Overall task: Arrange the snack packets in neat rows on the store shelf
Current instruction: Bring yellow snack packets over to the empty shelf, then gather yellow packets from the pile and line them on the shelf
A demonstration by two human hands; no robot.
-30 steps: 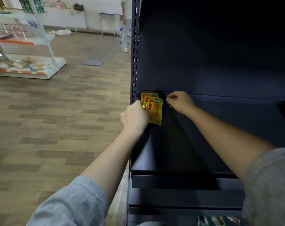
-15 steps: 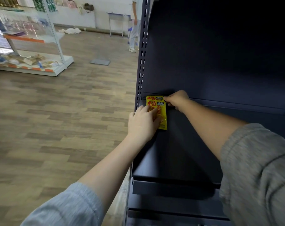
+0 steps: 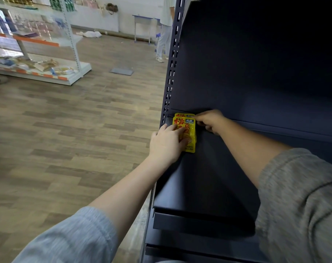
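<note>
The dark shelf (image 3: 208, 183) is holding yellow snack packets (image 3: 187, 130) at its back left corner, overlapping in a small stack. They risk sliding askew if pressed unevenly, spoiling the row. The left hand (image 3: 167, 143) is pressing on the front packet with fairly straight fingers; the right hand (image 3: 210, 120) is pinching the stack's upper right edge, fingers curled.

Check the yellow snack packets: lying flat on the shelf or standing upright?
Lying flat: the yellow snack packets lie face-up on the dark shelf, left hand pressing down, right hand at their top corner.
</note>
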